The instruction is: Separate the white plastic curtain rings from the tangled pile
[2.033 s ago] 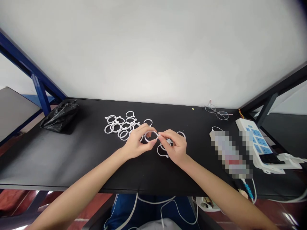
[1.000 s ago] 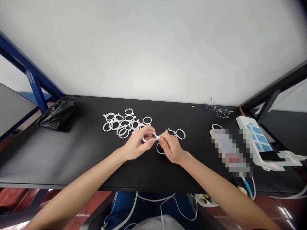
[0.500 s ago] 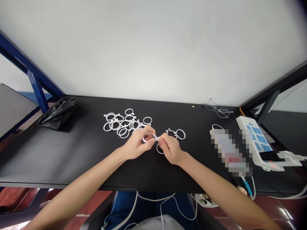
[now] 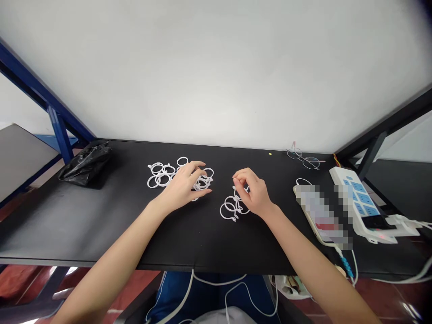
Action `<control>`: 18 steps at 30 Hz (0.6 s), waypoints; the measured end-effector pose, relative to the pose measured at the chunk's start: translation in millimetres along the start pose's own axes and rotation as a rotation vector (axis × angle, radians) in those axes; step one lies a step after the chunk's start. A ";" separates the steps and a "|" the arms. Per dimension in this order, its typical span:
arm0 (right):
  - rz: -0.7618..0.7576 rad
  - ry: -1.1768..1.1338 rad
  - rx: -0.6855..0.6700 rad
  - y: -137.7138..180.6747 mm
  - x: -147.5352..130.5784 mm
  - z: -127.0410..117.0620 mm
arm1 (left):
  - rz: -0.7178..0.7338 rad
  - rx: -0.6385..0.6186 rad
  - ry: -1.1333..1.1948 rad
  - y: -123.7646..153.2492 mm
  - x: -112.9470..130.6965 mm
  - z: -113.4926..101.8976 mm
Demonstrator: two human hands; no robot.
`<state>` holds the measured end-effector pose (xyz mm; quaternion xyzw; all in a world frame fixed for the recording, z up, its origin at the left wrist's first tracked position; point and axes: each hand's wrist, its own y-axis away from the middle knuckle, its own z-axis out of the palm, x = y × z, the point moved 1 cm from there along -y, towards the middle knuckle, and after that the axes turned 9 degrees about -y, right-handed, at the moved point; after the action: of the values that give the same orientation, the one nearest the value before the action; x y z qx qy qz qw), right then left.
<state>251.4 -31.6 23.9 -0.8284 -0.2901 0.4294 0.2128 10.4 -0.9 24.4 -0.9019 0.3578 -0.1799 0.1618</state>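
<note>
Rings (image 4: 163, 173), white, in two clusters on black desk (image 4: 101, 216): larger one partly beneath left hand (image 4: 181, 186), grip spread; smaller one partly beneath right hand (image 4: 253, 190), grip pressed together. Phone (image 4: 320, 218) pixelated, writing unreadable.

We seem to be in a workshop: a bench (image 4: 97, 220), blue frame (image 4: 60, 132), power strip (image 4: 362, 200) and tiled floor (image 4: 20, 282) suggest it.

- Left hand (image 4: 185, 185), fingers spread, over the larger white ring pile (image 4: 163, 174).
- Right hand (image 4: 253, 191), fingers curled; smaller ring cluster (image 4: 238, 209) toward its eight o'clock.
- Glasses (image 4: 311, 163): its two o'clock.
</note>
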 end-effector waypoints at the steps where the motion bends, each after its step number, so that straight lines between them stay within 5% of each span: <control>1: 0.005 0.000 -0.031 -1.1 0.9 -0.2 | -0.006 -0.004 -0.018 0.8 -2.5 1.5; 9: 0.075 0.052 -0.396 -2.3 -4.5 7.6 | -0.041 -0.084 -0.121 3.5 -9.7 12.5; 18: 0.099 0.049 -0.473 -2.6 1.1 10.1 | -0.098 -0.063 -0.153 4.2 -15.2 14.3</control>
<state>242.7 -27.9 19.4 -0.8785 -0.3365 0.3391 -0.0013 3.9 9.2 6.8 -0.9340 0.3055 -0.1070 0.1513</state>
